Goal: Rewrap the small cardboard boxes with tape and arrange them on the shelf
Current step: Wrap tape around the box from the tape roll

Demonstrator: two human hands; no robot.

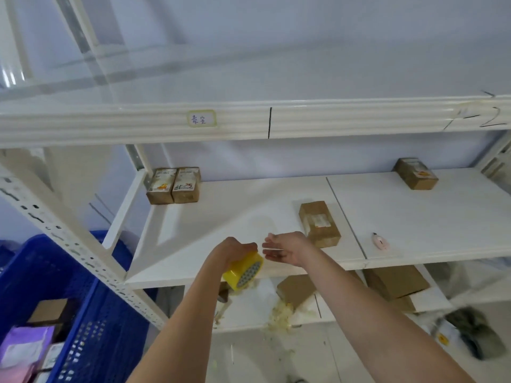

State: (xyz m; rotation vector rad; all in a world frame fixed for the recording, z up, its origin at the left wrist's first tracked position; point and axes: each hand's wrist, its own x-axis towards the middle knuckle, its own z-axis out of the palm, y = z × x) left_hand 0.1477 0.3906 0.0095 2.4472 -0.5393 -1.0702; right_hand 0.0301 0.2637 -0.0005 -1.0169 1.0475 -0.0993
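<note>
Cardboard box (319,223) looks light and stiff, so I'd take its long sides; my left hand (235,248) grips the yellow tape roll (243,270), right hand (284,248) spread wide.

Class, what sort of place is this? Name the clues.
Probably a stockroom or packing area: white metal shelving with a handwritten label, small taped cardboard boxes and a blue crate of parcels.

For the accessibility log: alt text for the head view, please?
A left hand grips a yellow tape roll at the front edge of a white shelf, the open right hand beside it. Four small cardboard boxes sit on the shelf: two side by side back left, one near the right hand, one back right.
</note>
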